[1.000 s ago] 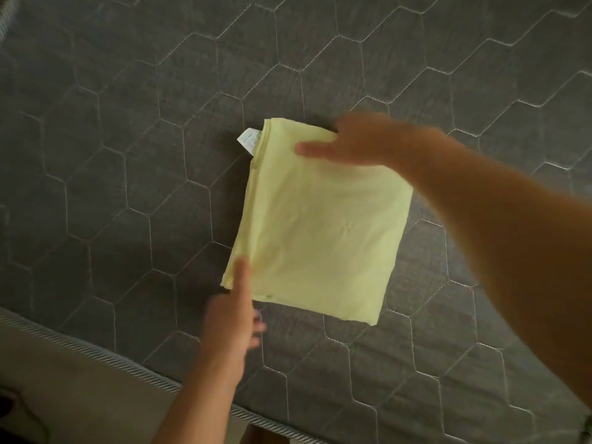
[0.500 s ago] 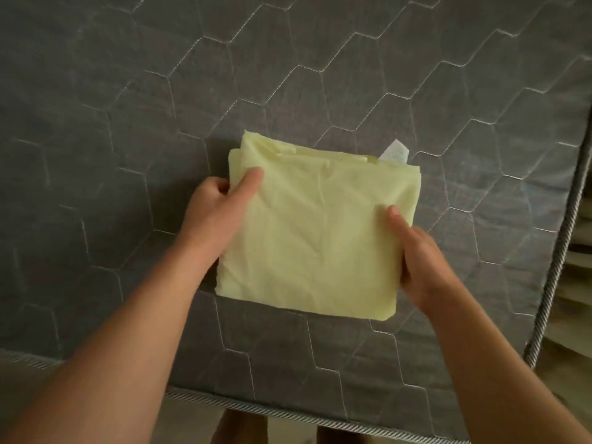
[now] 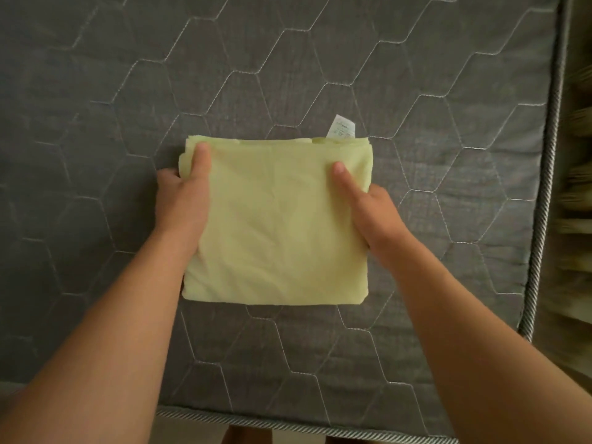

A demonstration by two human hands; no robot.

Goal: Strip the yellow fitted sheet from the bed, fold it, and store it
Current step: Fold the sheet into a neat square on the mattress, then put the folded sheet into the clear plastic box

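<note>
The yellow fitted sheet (image 3: 275,225), folded into a thick square, is between my two hands above the bare grey quilted mattress (image 3: 96,91), near its corner. My left hand (image 3: 184,200) grips the sheet's left edge, thumb on top, fingers tucked beneath. My right hand (image 3: 378,213) grips the right edge the same way, thumb lying across the top layer. A white care label (image 3: 342,126) sticks out from the far right corner of the fold.

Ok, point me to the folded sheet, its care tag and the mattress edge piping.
folded yellow sheet (image 3: 282,232), head view, middle of its top face
care tag (image 3: 342,127), head view, white label's centre
mattress edge piping (image 3: 544,200), head view, right-hand corded border
</note>
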